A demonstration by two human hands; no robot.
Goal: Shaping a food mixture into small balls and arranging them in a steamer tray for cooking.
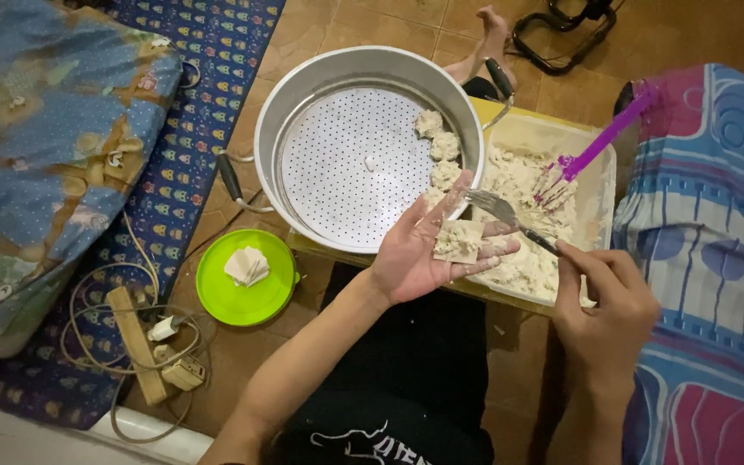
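Note:
My left hand (419,250) lies palm up over the edge of the steamer, with a square dumpling wrapper (459,242) and some filling resting on its fingers. My right hand (604,306) grips a metal fork (501,211), whose tines hover just above the wrapper. Behind the fork sits a white rectangular container (598,185) of pale filling, with a purple whisk (600,142) standing in it. The round metal steamer pot (303,95) has a perforated tray (346,164), and several shaped dumplings (441,155) line its right side.
A green plate (221,297) with a stack of wrappers (247,265) sits on the tiled floor at the left. Tangled cables and a power strip (135,344) lie further left, beside a patterned blue mattress (45,146). A striped blanket (716,241) fills the right. Someone's foot (484,39) shows at the top.

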